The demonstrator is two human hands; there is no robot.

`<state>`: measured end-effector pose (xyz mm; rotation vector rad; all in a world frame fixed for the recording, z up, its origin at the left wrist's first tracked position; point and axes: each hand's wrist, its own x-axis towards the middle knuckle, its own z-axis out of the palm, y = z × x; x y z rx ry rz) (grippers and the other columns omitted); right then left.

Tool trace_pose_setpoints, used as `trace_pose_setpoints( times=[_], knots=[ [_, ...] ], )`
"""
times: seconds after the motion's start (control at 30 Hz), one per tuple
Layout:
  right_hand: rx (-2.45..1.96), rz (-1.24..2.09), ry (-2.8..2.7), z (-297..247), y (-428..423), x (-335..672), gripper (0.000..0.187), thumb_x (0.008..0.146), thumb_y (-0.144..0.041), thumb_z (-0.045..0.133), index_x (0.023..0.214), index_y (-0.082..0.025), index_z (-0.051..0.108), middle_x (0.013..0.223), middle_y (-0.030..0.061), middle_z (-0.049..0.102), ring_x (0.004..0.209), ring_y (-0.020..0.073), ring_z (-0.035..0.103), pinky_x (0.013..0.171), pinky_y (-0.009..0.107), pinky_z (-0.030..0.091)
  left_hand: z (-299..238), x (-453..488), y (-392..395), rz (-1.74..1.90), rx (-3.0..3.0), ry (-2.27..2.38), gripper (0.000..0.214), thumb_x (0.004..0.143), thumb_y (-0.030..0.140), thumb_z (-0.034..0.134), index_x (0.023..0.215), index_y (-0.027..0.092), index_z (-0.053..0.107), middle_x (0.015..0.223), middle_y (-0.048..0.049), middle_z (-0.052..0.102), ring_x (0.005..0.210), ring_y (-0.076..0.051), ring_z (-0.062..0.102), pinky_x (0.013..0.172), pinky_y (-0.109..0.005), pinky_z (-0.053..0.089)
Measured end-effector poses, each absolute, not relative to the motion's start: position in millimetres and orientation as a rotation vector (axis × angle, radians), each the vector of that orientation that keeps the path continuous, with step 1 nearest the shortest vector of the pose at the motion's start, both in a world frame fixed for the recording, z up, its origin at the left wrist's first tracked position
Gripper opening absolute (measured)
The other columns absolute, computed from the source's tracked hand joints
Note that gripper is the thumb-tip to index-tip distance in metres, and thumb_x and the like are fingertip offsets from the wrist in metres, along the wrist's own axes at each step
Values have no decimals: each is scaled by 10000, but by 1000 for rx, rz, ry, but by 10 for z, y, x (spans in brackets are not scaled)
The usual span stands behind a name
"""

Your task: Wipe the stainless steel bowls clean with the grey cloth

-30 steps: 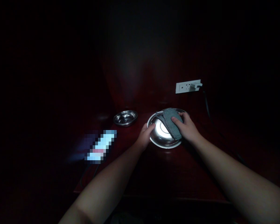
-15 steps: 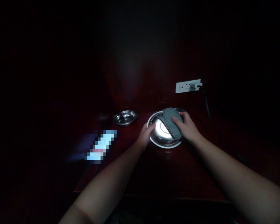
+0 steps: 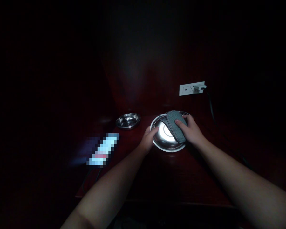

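Observation:
A shiny steel bowl [image 3: 165,142] sits on a dark red wooden table [image 3: 181,178], brightly lit at its middle. My left hand [image 3: 147,140] grips the bowl's left rim, fingers curled over the edge. My right hand [image 3: 190,130] presses a grey knitted cloth [image 3: 173,125] down into the bowl's right side, fingers closed over it. Part of the cloth hangs over the bowl's far rim.
A second, smaller steel bowl [image 3: 128,120] stands to the left. A glowing blurred screen [image 3: 102,150] lies further left near the table edge. On the back panel is a white wall socket [image 3: 192,88] with a plug and a dark cable running down right.

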<state>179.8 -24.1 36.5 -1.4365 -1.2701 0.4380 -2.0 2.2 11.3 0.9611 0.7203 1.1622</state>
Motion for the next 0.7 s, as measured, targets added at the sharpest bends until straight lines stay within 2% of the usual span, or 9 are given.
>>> trace_pose_setpoints(
  times=[0.7],
  knots=[
    [-1437, 458, -1269, 335, -210, 1816, 445, 686, -596, 574, 917, -228, 481, 879, 42, 592, 774, 230, 565, 686, 373, 439, 70, -39, 66, 1167, 1018, 702, 421, 681, 381, 687, 1033, 170, 596, 990, -70, 657, 952, -221, 602, 918, -397, 417]
  ],
)
